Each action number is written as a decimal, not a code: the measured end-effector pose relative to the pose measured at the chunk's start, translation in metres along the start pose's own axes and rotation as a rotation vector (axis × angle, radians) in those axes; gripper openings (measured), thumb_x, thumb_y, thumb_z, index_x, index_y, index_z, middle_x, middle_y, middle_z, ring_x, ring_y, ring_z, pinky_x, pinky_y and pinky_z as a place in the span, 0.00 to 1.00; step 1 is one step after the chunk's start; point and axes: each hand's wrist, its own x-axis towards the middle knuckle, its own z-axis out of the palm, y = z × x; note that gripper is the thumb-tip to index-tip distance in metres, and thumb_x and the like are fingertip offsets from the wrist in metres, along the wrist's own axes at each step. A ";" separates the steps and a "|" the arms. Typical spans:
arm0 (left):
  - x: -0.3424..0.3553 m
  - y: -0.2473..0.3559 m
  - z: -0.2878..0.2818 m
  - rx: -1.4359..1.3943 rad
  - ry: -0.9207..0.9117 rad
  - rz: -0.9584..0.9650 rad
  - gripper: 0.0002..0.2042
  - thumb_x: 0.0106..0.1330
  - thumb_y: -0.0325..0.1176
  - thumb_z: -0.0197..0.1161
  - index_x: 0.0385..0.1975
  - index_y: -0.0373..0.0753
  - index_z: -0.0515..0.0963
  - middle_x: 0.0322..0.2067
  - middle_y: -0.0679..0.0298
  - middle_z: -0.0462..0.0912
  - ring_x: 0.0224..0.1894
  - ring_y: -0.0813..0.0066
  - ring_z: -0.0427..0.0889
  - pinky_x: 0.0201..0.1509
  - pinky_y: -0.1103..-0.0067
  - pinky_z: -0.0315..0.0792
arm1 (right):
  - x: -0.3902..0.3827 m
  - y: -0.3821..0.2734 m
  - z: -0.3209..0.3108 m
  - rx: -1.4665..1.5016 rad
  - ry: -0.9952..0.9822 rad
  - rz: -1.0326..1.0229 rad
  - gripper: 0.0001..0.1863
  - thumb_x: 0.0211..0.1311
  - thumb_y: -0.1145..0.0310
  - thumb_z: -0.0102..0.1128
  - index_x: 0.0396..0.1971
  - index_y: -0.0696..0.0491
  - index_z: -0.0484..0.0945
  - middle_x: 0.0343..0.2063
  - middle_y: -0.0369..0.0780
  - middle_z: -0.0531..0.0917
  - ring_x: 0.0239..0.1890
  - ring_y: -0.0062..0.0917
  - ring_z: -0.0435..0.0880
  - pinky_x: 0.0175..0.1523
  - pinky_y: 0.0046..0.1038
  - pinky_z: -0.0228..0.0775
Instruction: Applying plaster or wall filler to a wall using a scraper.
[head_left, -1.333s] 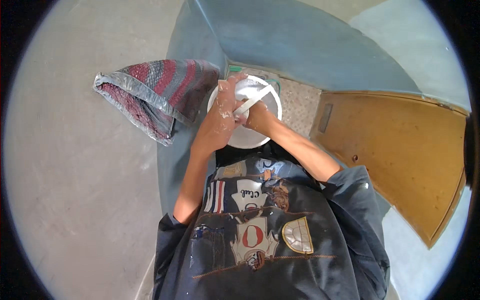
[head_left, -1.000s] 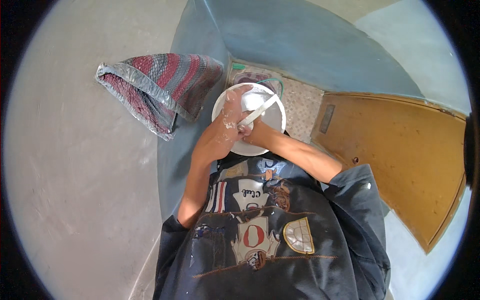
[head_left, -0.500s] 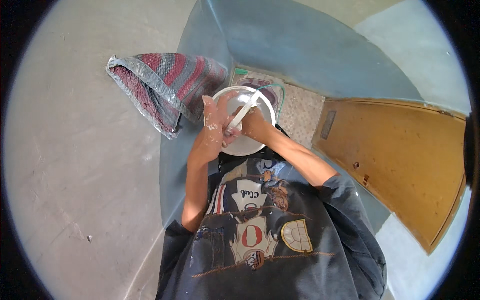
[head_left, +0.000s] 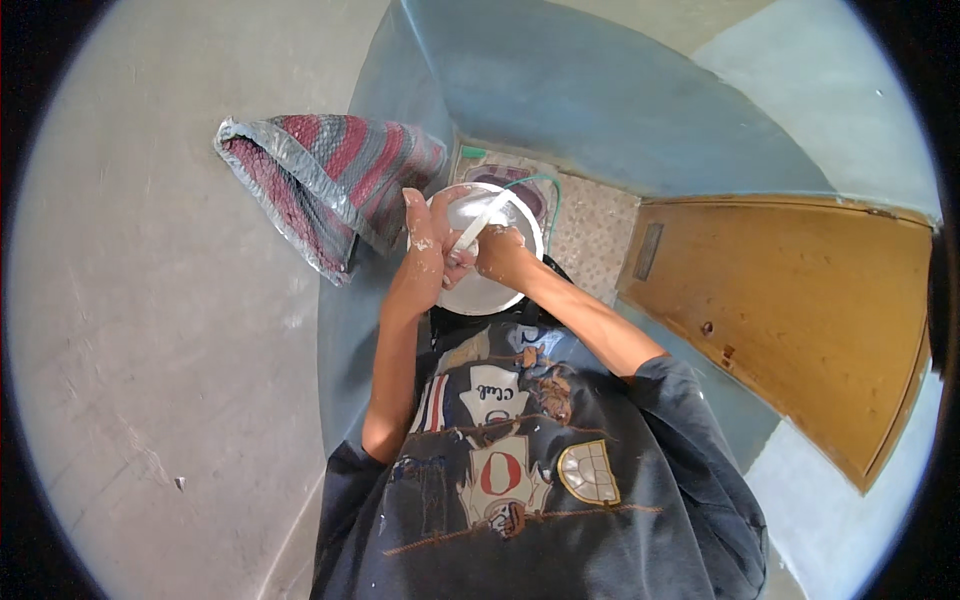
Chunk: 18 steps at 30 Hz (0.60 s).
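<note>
Below my chest is a round white bucket (head_left: 541, 238), its inside pale and shiny. My left hand (head_left: 428, 255), flecked with white paste, is over its left side. Its lower fingers curl round a flat, pale, blade-like strip (head_left: 486, 220), which slants up to the right across the opening; one digit points away from me. I cannot tell the strip's exact kind. My right hand (head_left: 507, 255) reaches over the right rim, closed, with white flecks on the knuckles. It is close to the strip's right side, and whatever its fingers hold is hidden.
A striped red and grey woven sack (head_left: 345, 170) hangs over a grey ledge (head_left: 180, 300) on the left. Beyond the bucket are a patterned tiled floor (head_left: 595, 225), a purple-toned item (head_left: 500, 178) and a thin green cord (head_left: 558, 205). A brown door (head_left: 790, 310) is at the right.
The view has shifted slightly. My right hand has turned a little in the bucket, showing more of its knuckles. My left hand keeps its grip on the strip.
</note>
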 end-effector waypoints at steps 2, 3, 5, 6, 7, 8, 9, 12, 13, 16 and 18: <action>-0.001 -0.002 0.001 0.004 0.014 0.009 0.44 0.45 0.71 0.13 0.49 0.42 0.58 0.12 0.68 0.60 0.11 0.86 0.48 0.14 0.87 0.40 | -0.006 -0.001 -0.015 -0.026 -0.080 -0.053 0.17 0.47 0.67 0.51 0.39 0.54 0.73 0.42 0.43 0.74 0.47 0.31 0.71 0.44 0.33 0.66; -0.002 -0.001 0.001 0.027 -0.001 0.004 0.44 0.45 0.71 0.13 0.49 0.42 0.58 0.12 0.68 0.60 0.11 0.86 0.48 0.15 0.88 0.40 | -0.009 0.000 -0.020 -0.053 -0.161 -0.106 0.18 0.47 0.66 0.50 0.40 0.53 0.73 0.43 0.42 0.73 0.48 0.31 0.70 0.46 0.33 0.65; 0.000 0.002 0.005 0.056 -0.029 0.001 0.44 0.45 0.71 0.13 0.50 0.42 0.57 0.12 0.68 0.60 0.11 0.87 0.48 0.15 0.88 0.41 | -0.009 0.012 -0.007 -0.063 0.022 -0.187 0.17 0.47 0.67 0.50 0.41 0.52 0.73 0.42 0.40 0.74 0.47 0.31 0.71 0.46 0.32 0.65; -0.002 0.003 0.008 0.068 -0.056 -0.003 0.44 0.45 0.71 0.12 0.50 0.43 0.57 0.12 0.68 0.60 0.12 0.86 0.48 0.15 0.88 0.41 | -0.007 0.017 -0.001 -0.078 0.203 -0.272 0.17 0.47 0.67 0.50 0.41 0.50 0.73 0.41 0.38 0.75 0.46 0.30 0.72 0.46 0.31 0.64; -0.004 0.003 0.010 0.078 -0.080 -0.011 0.44 0.45 0.71 0.12 0.51 0.43 0.57 0.12 0.68 0.61 0.12 0.86 0.48 0.15 0.88 0.41 | -0.006 0.017 0.002 -0.074 0.203 -0.270 0.17 0.47 0.67 0.50 0.41 0.50 0.73 0.41 0.38 0.75 0.46 0.30 0.72 0.46 0.31 0.64; -0.005 0.002 0.011 0.080 -0.083 -0.013 0.44 0.45 0.71 0.12 0.51 0.43 0.57 0.12 0.68 0.61 0.12 0.86 0.48 0.15 0.88 0.41 | -0.004 0.017 0.005 -0.029 0.197 -0.266 0.17 0.46 0.68 0.51 0.40 0.49 0.74 0.41 0.37 0.75 0.46 0.30 0.72 0.46 0.30 0.64; -0.004 -0.001 0.012 0.115 -0.083 0.006 0.44 0.45 0.71 0.12 0.51 0.43 0.57 0.12 0.68 0.61 0.12 0.86 0.49 0.15 0.88 0.41 | -0.002 0.017 0.008 0.017 0.191 -0.262 0.17 0.46 0.68 0.51 0.40 0.49 0.74 0.41 0.37 0.74 0.45 0.29 0.72 0.45 0.29 0.63; -0.001 -0.002 0.015 0.125 -0.082 -0.001 0.45 0.45 0.71 0.12 0.52 0.43 0.57 0.13 0.67 0.62 0.12 0.86 0.49 0.15 0.89 0.42 | 0.026 0.030 0.039 -0.062 0.337 -0.278 0.12 0.40 0.67 0.57 0.29 0.52 0.76 0.32 0.45 0.75 0.40 0.33 0.73 0.45 0.30 0.63; -0.002 -0.003 0.010 0.091 -0.052 -0.031 0.45 0.45 0.71 0.12 0.52 0.43 0.57 0.13 0.67 0.63 0.12 0.85 0.50 0.15 0.89 0.42 | 0.021 0.020 0.028 -0.063 0.334 -0.291 0.12 0.40 0.67 0.57 0.29 0.52 0.76 0.32 0.45 0.75 0.40 0.33 0.73 0.45 0.30 0.63; 0.001 0.004 0.002 0.073 0.004 -0.040 0.45 0.44 0.71 0.12 0.51 0.44 0.57 0.14 0.66 0.63 0.13 0.86 0.50 0.14 0.89 0.42 | -0.005 0.002 -0.009 -0.211 0.494 -0.164 0.10 0.41 0.72 0.54 0.27 0.60 0.74 0.28 0.45 0.77 0.33 0.34 0.77 0.37 0.27 0.69; 0.008 0.008 -0.001 0.052 -0.014 -0.001 0.44 0.44 0.72 0.13 0.51 0.44 0.58 0.14 0.66 0.64 0.13 0.86 0.50 0.14 0.89 0.42 | -0.010 0.009 -0.021 -0.095 0.442 -0.037 0.09 0.41 0.73 0.54 0.26 0.59 0.75 0.26 0.45 0.77 0.30 0.35 0.78 0.34 0.28 0.70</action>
